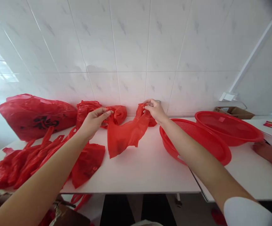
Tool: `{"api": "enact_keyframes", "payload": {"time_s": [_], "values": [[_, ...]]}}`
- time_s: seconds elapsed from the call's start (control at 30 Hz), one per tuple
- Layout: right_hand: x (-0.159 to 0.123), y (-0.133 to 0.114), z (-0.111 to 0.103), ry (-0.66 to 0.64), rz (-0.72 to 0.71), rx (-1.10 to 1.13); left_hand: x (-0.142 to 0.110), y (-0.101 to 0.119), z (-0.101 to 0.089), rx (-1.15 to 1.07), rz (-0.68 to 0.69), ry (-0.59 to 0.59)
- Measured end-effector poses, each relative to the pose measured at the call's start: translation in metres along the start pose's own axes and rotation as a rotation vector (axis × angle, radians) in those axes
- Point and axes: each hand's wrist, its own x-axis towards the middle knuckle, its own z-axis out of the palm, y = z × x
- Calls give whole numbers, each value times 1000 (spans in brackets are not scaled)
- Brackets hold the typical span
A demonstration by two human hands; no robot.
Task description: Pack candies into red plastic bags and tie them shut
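A thin red plastic bag point(126, 135) hangs stretched between my two hands above the white table. My left hand point(94, 121) pinches its left upper corner between thumb and fingers. At the other upper corner, my right hand point(155, 110) grips the gathered plastic. The bag's lower edge droops loosely over the tabletop. Behind it, bunched red plastic point(118, 114) rests near the wall, partly covered by my left fingers. A heap of red plastic bags point(27, 163) lies to the left, partly hidden by my left forearm.
A large stuffed red bag point(39, 116) with black print stands at the back left. Two red plastic baskets point(223, 150) point(230, 128) sit on the right, the nearer one under my right forearm. Farther right are a cardboard box point(235, 112) and another person's hand point(259, 146).
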Motion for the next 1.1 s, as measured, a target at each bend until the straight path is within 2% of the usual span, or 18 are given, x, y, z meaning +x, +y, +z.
{"api": "enact_keyframes", "payload": {"time_s": [0.1,0.23,0.33,0.5,0.57,0.67,0.83,0.93,1.03,1.1], "values": [[-2,13,10,92,32,155,7,-11,1,-74,-4,-3],[-10,37,15,160,56,271,16,-39,5,-5,-92,-77],[-16,53,12,189,34,292,9,-78,6,91,-158,-93],[-23,59,6,178,-17,306,-26,-159,14,365,-382,-284],[-24,59,8,155,7,286,-30,-177,17,424,-413,-298],[-27,60,10,149,53,295,-20,-178,20,423,-394,-314],[-27,67,6,210,65,342,1,-141,20,211,-296,-413],[-24,72,4,276,28,384,-6,-130,20,92,-211,-399],[-19,77,5,367,-33,437,-25,-131,18,65,-178,-357],[-16,78,6,421,-51,477,-38,-135,15,103,-162,-389]]}}
